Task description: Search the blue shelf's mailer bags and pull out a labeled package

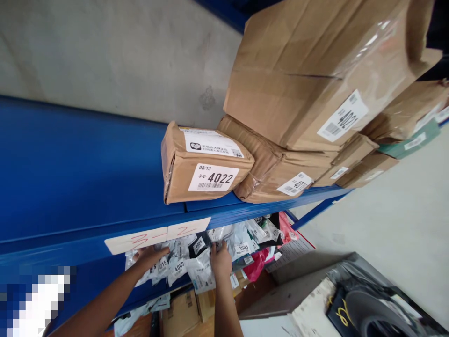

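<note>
My left hand (pixel 150 258) reaches under the blue shelf edge and rests on the upper ends of white plastic mailing bags (pixel 162 267). Its thumb stretches to the right, apart from the fingers, which are partly hidden. To the right, my right hand (pixel 220 263) dips into the same row, its fingers curled at the top of a mailing bag (pixel 201 274); the fingertips are partly hidden. Between my hands stand a bag labelled 4009 (pixel 178 267) and a black bag labelled 4005 (pixel 198 245). Right of my right hand sits a bag labelled 3005 (pixel 242 246).
Above my hands, a blue shelf (pixel 87 173) carries a carton labelled 4022 (pixel 178 182) and a larger carton (pixel 280 93). A "3-2" sign (pixel 157 236) hangs on its edge. Pink bags (pixel 257 264) and lower cartons (pixel 180 311) are nearby. A grey bin-like object (pixel 372 304) stands right.
</note>
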Demonstrator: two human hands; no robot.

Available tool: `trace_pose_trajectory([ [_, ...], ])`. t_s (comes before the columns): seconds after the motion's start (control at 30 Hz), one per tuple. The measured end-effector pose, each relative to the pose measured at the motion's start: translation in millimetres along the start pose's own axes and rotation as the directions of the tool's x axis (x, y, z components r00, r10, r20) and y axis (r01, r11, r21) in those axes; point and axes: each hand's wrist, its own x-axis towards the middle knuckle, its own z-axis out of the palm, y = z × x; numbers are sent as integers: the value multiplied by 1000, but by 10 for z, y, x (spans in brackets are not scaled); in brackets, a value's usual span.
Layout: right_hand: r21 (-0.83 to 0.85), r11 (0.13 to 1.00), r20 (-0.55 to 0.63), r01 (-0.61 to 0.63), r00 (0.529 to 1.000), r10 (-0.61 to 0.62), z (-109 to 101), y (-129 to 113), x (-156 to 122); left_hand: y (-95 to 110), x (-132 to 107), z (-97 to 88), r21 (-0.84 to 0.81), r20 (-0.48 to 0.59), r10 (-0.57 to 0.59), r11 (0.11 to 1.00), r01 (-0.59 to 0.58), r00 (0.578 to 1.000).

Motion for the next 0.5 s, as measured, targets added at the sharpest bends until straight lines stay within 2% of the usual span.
trace_pose_trajectory([
  [0.13,-103,993,22,65,998,-63,-13,-139,172,10,-16,7,-18,-9,-19,1000,19,1000],
  [0.23,-111,985,5,135,991,-136,-33,-188,243,14,-20,10,-25,-25,-25,999,25,999],
  [0.37,-22,971,30,239,971,-238,-61,-200,396,-6,4,24,-31,-36,-16,999,15,999],
  [0.5,110,955,94,276,953,-286,-5,-264,642,-54,55,51,-43,-49,-5,999,3,999],
])
